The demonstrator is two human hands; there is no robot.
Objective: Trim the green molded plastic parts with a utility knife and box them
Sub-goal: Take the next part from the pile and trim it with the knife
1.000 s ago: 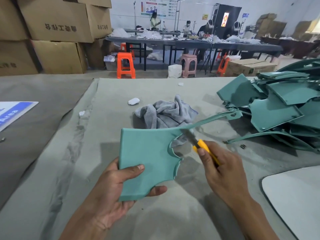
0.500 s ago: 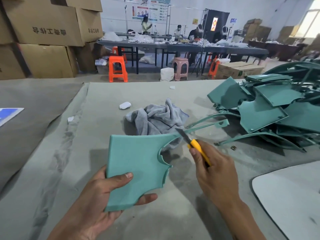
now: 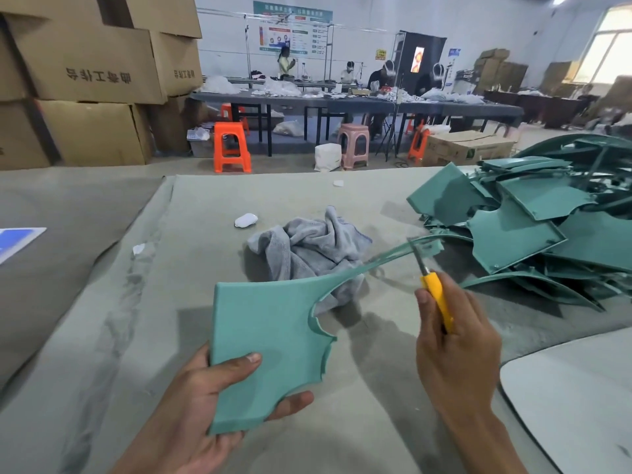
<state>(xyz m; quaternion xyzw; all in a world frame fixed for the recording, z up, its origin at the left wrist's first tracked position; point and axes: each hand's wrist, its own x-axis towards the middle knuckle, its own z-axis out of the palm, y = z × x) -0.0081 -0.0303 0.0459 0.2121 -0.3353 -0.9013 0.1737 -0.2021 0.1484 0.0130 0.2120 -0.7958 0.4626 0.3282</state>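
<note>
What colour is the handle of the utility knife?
Yellow; the utility knife shows in the head view.

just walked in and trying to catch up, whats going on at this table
A person is trimming a green molded plastic part. The left hand grips its flat body, and the right hand holds a yellow utility knife with the blade at the far end of the part's thin curved arm. A pile of green parts lies to the right, and a grey cloth sits just beyond the held part.

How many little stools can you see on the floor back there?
4: one orange stool at left front, another behind it, a pink stool, and an orange one farther right. Tables may hide more.
</note>
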